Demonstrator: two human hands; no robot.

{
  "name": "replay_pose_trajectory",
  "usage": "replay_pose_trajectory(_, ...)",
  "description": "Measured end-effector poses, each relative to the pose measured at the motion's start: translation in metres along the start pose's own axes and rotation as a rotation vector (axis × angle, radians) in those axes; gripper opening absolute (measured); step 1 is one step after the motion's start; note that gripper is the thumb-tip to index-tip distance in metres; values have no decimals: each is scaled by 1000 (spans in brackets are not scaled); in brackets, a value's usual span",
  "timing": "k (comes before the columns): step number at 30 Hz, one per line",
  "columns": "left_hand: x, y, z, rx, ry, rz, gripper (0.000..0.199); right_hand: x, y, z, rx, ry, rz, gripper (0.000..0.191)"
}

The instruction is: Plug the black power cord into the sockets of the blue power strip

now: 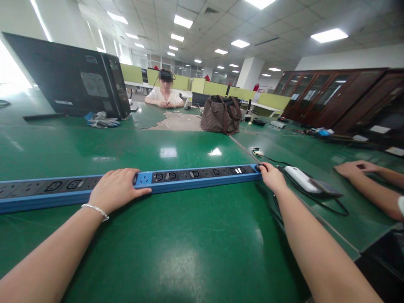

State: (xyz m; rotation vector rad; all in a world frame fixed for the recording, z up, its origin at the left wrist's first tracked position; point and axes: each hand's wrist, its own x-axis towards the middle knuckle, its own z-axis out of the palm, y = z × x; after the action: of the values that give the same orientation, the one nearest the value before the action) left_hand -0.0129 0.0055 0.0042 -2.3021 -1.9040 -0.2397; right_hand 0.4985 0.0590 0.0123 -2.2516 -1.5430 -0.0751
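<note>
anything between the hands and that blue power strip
Nothing visible: the left hand lies right over the blue power strip, the right hand at its right end. The brown bag sits beyond the strip, not between.

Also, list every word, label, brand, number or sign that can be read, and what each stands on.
None can be read.
Pale labels on the black computer tower: too blurred.
Markings on the long blue power strip: too small.
Red diamond shape above the yellow-green partition: too distant.
</note>
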Motion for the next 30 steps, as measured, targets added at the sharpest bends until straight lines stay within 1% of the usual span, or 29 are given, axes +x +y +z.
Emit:
replay_pose_trajectory(4,0,0,0,-7,11,-10,83,-4,-9,-3,-48,-46,74,47)
replay_pose_trajectory(6,-1,1,-1,-10,11,-12,83,-9,-13,-5,-86,-30,100,50)
replay_pose_trajectory(8,-1,1,-1,-12,15,-11,83,-12,-15,-6,-137,4,78,51)
replay_pose_trajectory(10,-1,2,-2,-13,19,-11,83,-14,-16,-7,-172,5,40,52)
replay_pose_trajectory(15,-1,1,-1,-4,12,-11,82,-8,-8,-10,-214,-78,42,53)
replay_pose_trajectory(20,-1,1,0,16,9,-7,82,-5,1,-11,-243,-139,-39,54)
replay_pose_trajectory(25,-1,2,-2,17,2,-8,83,-6,-5,-14,-254,-128,50,64)
replay_pose_trajectory(30,-1,3,-4,16,-16,-16,83,0,-7,-17,-306,-128,51,60)
